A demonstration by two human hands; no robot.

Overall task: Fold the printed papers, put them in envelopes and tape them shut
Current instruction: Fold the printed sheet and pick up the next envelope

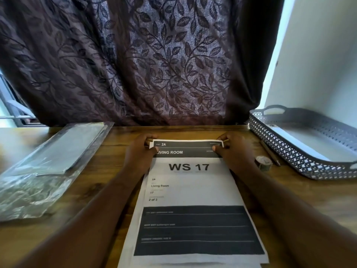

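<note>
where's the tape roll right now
Head view: the tape roll sits on the wooden table, right of the right hand, just before the perforated tray, beside a pen.

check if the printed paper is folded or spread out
Spread out: the printed paper lies uncreased on the table, left hand and right hand pinching its far corners.

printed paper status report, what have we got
Left hand and right hand pinch far corners of the printed paper. Not folded yet. Tape roll apart, off to the right.
</note>
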